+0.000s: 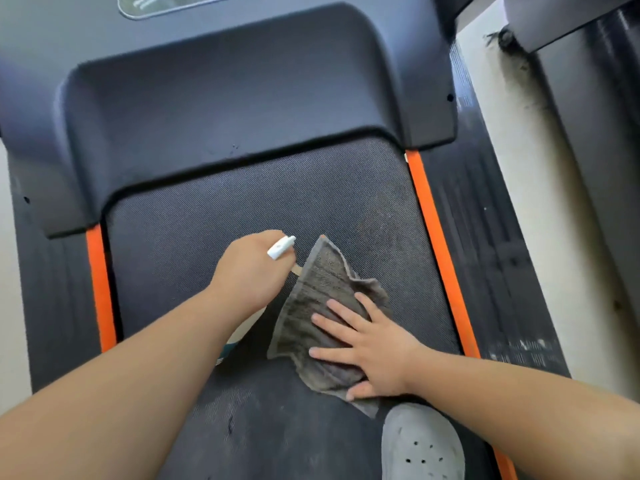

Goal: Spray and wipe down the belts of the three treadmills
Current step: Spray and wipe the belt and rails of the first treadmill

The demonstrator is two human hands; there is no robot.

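grey perforated clog (422, 445) at near edge, toe pointing forward. black motor hood (242, 109) ahead. orange trim strips (437, 237) down both sides. scuffed pale floor (519, 168) to the right, dark dust clump (502, 38) at its far end.

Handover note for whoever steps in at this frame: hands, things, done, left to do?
Left hand grips the spray bottle above the belt.
Right hand presses flat on the grey cloth, which lies on the belt.
Done: wiping under way on this treadmill.
Left: dusty smears near the shoe; finish this belt. The other treadmills' belts are not in view, so check them.
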